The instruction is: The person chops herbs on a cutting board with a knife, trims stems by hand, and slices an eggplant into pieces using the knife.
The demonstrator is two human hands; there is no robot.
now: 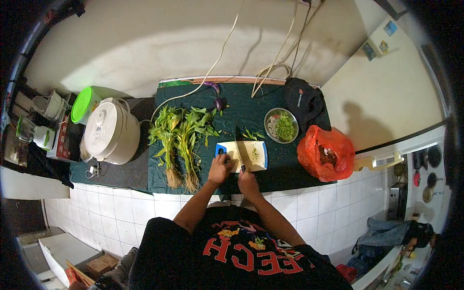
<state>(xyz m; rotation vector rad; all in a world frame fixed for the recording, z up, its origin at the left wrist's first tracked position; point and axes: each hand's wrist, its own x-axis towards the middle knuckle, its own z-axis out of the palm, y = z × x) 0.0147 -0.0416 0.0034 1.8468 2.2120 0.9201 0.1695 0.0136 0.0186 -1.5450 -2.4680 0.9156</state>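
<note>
Over the surface point(290, 162), the right hand point(247, 182) is clasping a knife point(240, 151), risking cuts if the left hand point(221, 167) at its nine o'clock, fingers' hold unclear, is slipping

Knife handle point(243, 168) mostly invisible inside right hand point(248, 182)

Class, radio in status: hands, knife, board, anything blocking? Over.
Right hand gripping knife over cutting board. Left hand at board's left side, grip unclear. Chopped greens on board; loose leaves beyond far edge, seemingly not blocking.

Home kitchen, rice cooker point(108, 130), cutting board point(256, 163), leafy greens point(193, 124), probably pans point(434, 157) at right
</note>
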